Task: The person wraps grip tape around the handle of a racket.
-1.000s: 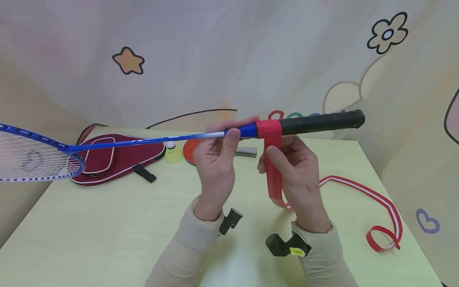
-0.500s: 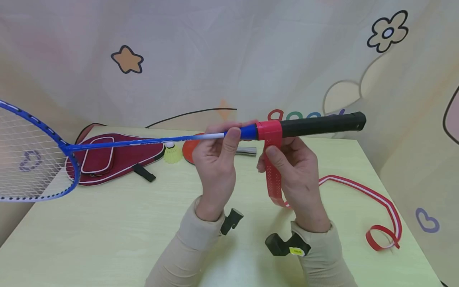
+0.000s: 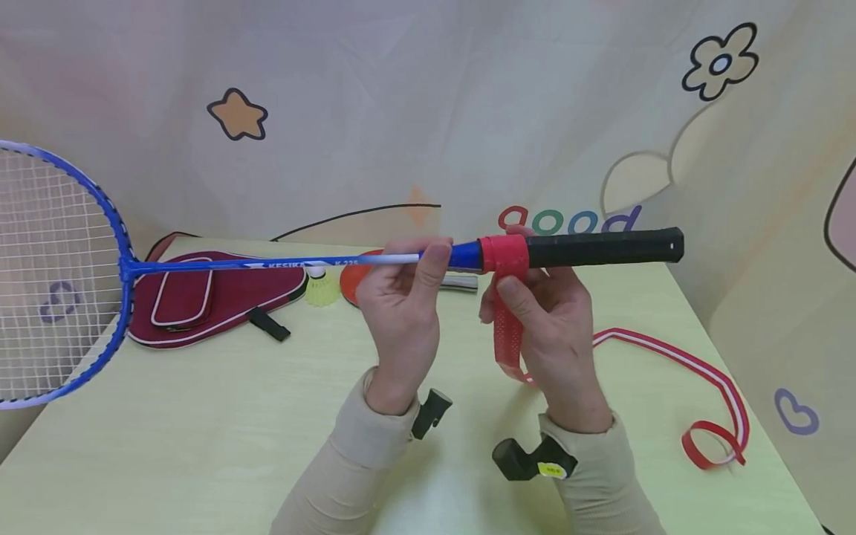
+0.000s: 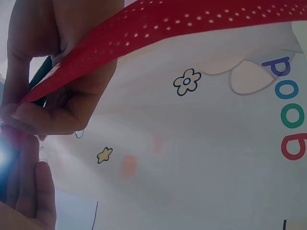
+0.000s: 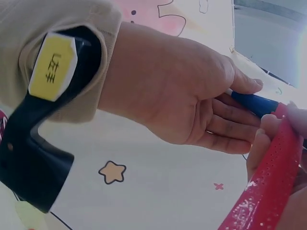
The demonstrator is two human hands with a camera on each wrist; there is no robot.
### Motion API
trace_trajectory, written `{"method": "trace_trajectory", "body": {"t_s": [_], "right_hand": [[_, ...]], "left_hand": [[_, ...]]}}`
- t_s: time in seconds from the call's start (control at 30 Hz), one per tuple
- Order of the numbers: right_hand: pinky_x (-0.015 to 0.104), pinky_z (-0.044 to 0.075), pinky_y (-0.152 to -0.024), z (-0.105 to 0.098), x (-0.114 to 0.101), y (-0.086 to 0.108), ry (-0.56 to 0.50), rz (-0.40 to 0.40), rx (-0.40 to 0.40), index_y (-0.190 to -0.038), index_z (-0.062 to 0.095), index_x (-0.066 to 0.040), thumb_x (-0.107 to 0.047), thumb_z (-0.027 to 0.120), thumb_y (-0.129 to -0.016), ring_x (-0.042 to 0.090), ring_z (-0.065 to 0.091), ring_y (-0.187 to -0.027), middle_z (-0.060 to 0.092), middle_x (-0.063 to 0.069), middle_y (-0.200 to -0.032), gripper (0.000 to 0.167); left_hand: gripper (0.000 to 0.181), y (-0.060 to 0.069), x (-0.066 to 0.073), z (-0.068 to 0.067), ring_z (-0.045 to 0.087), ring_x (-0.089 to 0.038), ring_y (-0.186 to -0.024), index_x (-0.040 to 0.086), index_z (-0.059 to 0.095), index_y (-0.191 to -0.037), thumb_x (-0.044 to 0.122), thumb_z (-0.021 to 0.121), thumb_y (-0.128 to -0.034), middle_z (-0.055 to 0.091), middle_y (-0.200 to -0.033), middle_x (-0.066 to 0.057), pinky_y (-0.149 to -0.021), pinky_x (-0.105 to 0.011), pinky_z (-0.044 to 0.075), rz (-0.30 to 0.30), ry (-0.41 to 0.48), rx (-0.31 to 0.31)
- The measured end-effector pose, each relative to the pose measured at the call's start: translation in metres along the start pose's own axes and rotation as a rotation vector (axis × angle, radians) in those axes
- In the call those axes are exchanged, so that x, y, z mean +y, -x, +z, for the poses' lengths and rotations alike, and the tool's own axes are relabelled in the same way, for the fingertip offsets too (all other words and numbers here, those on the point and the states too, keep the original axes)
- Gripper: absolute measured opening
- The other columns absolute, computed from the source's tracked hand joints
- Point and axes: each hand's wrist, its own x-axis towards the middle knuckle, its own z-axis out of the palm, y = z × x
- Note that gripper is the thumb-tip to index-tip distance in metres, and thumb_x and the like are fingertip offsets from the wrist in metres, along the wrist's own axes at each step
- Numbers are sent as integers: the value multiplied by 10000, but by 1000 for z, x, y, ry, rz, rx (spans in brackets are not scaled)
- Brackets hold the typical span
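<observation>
My left hand [image 3: 401,312] holds the blue badminton racket [image 3: 200,265] by its shaft, just beside the blue cone, thumb on the near side. The racket lies level, its strung head at the left. Red perforated grip tape [image 3: 510,334] is wound round the cone end of the black handle [image 3: 608,247]. Below that wrap, my right hand [image 3: 558,327] pinches the hanging tape between thumb and fingers. In the left wrist view, the tape [image 4: 168,24] stretches from the right hand's fingers. The right wrist view has the left hand [image 5: 177,86] around the shaft, fingers partly extended.
On the table [image 3: 200,438] lie a dark red racket bag [image 3: 234,297], a yellow shuttlecock [image 3: 323,288] and an orange-red round thing [image 3: 352,284], partly hidden. The tape's far stretch [image 3: 689,360], white-striped, curls at the right edge. A patterned cloth [image 3: 428,111] hangs behind.
The racket has rolled about its shaft, so its strung head now faces me more fully. The handle's butt end has dipped slightly. Both hands keep their hold.
</observation>
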Motion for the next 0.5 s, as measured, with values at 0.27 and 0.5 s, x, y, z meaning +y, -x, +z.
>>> {"method": "trace_trajectory", "body": {"t_s": [0.27, 0.5], "right_hand": [[346, 564, -777, 2, 0, 3, -25, -51, 79, -1252, 553, -53, -184, 600, -974, 199, 644, -713, 644, 74, -852, 311], [348, 565, -782, 2, -2, 2, 1, -41, 95, -1233, 541, -33, -158, 591, -978, 202, 644, -701, 642, 89, -849, 288]], "left_hand": [[496, -1, 3, 0, 687, -238, -793, -156, 568, -1109, 320, 604, -975, 667, -918, -157, -838, -422, 548, -63, 73, -156], [368, -3, 2, -2, 598, -320, -1060, -164, 497, -1197, 153, 523, -1012, 612, -1095, -300, -965, -461, 470, -41, 94, -227]]}}
